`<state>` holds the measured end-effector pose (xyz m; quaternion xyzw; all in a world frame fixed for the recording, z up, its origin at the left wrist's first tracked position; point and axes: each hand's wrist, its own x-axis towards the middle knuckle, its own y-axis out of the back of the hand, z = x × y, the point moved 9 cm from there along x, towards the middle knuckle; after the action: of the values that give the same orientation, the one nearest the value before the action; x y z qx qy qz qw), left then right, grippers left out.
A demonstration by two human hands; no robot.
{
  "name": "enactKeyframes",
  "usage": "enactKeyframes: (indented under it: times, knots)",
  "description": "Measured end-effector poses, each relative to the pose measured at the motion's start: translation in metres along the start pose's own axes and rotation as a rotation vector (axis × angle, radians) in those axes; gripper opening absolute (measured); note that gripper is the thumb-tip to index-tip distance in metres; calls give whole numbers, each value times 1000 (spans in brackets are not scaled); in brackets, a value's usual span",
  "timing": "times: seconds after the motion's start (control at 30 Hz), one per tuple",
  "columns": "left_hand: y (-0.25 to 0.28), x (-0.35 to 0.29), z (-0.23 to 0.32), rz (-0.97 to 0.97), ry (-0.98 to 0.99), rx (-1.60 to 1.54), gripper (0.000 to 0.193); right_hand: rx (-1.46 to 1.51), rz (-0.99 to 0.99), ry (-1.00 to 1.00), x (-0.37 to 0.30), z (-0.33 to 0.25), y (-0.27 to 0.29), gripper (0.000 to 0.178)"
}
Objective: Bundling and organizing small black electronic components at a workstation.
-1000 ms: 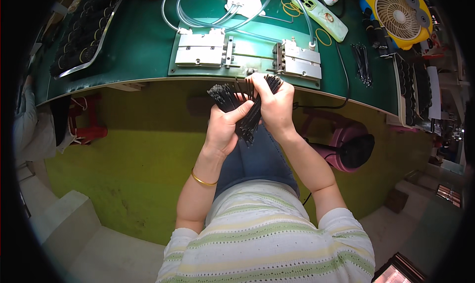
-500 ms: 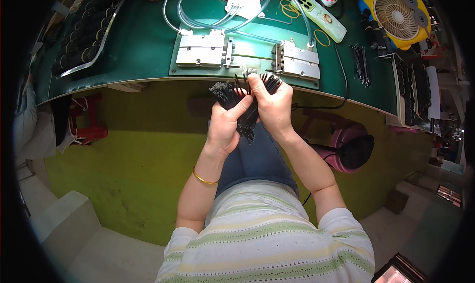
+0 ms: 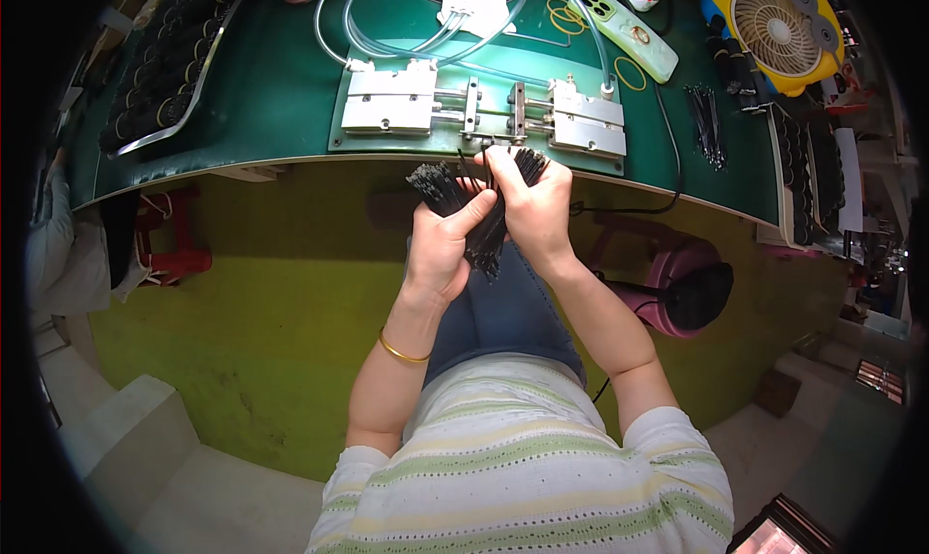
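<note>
My left hand point(image 3: 440, 249) is closed round a thick bundle of thin black wires point(image 3: 434, 184), whose ends fan out above the fist and hang below it. Close against it, my right hand point(image 3: 538, 210) grips more of these black wires point(image 3: 528, 165), its thumb and forefinger pinched near the bench edge. Just beyond my fingertips lies a metal fixture with two silver blocks, a left block point(image 3: 389, 99) and a right block point(image 3: 585, 117). Rods carry a dark jaw point(image 3: 471, 107) and a facing jaw point(image 3: 518, 111) between them, with a gap in the middle.
Clear hoses point(image 3: 353, 22) loop behind the fixture on the green bench point(image 3: 261, 99). A phone point(image 3: 629, 36), a yellow fan point(image 3: 779, 31) and loose black wires point(image 3: 706, 128) are at right. Black bundles fill a tray point(image 3: 164, 80) at left. A pink stool point(image 3: 668, 273) stands below.
The fixture's two jaws have slid out from their blocks toward each other. My right fingertips have shifted slightly; both hands keep their hold on the wires.
</note>
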<state>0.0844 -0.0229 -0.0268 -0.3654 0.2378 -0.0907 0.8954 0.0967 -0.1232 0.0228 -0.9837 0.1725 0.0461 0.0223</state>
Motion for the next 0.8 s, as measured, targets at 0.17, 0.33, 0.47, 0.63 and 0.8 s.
enactKeyframes:
  times: [0.17,0.33,0.47,0.63,0.8]
  knots:
    - [-2,1,-1,-15,4,-2,7,35,8,21,3,1,2,18]
    - [-6,2,-3,-53,18,-41,7,76,7,-19,5,7,4,18]
    - [-8,0,-1,-61,33,-67,6,68,16,-37,3,4,2,18]
    - [-5,-3,0,-33,51,-56,7,41,-42,17,-3,-7,-3,18]
    - [-3,-5,-1,-23,35,-53,7,37,8,17,-4,-5,0,19]
